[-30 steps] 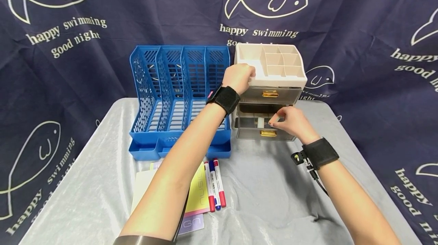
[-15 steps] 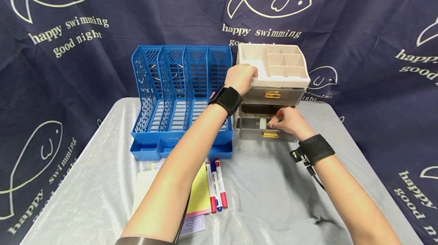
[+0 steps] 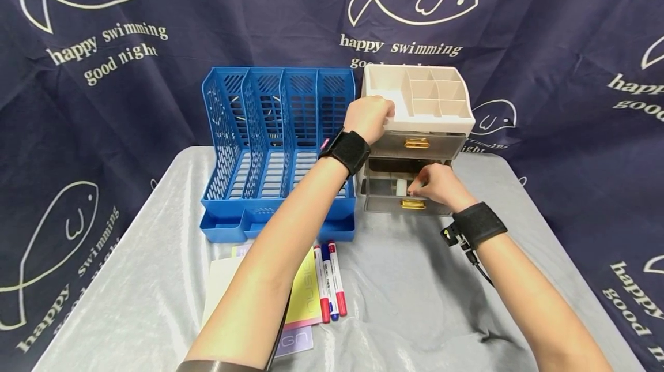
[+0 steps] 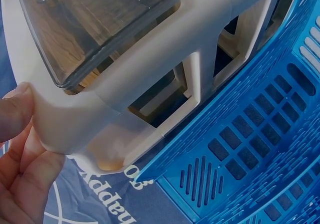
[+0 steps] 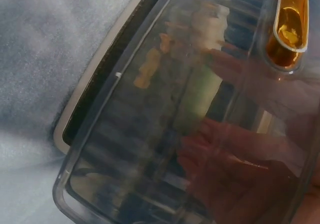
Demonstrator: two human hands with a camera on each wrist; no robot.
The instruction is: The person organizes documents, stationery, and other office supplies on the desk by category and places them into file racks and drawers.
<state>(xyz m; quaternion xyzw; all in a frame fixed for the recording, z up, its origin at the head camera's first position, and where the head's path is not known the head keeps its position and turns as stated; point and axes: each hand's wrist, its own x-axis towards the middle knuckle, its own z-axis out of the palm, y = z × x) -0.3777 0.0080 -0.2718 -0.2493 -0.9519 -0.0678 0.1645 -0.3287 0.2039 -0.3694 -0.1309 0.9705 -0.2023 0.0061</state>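
My left hand (image 3: 369, 118) grips the upper left corner of a white desktop drawer organizer (image 3: 420, 121); in the left wrist view the thumb (image 4: 17, 109) lies on its front edge and the fingers curl beneath. The organizer's lower smoky clear drawer (image 3: 384, 203) is pulled out. Inside it, my right hand (image 3: 441, 184) pinches at a small white block (image 3: 402, 187). The right wrist view looks through the drawer front, where fingertips (image 5: 192, 146) lie on both sides of the pale block (image 5: 202, 94), blurred by the plastic. The upper drawer (image 3: 415, 146) is closed.
Left of the organizer stands a blue file rack (image 3: 228, 205) with several slots and a front tray. Before it lie notebooks (image 3: 306, 297) partly under my left forearm, and red and blue markers (image 3: 336, 280). A dark fish-print curtain (image 3: 280, 8) hangs behind.
The whole head view has shifted slightly, moving the scene a little to the right. My left hand keeps its grip on the organizer, and my right hand stays at the white block in the drawer.
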